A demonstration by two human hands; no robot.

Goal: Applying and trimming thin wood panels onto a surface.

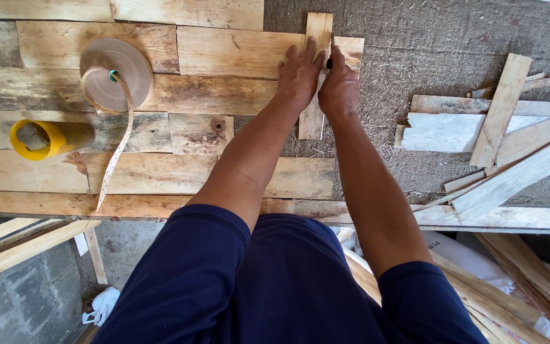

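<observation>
Head view: a narrow wood strip is pressed flat by the left hand. A dark pencil is pinched beside it by the right hand. The strip could slip, so the mark could go crooked.

Tape roll flat on the bench, its loose strip trailing toward the near edge. Yellow tube just below it, lying on its side. Offcuts piled well apart at right. Slats below the bench at left, white rag on the floor.
</observation>
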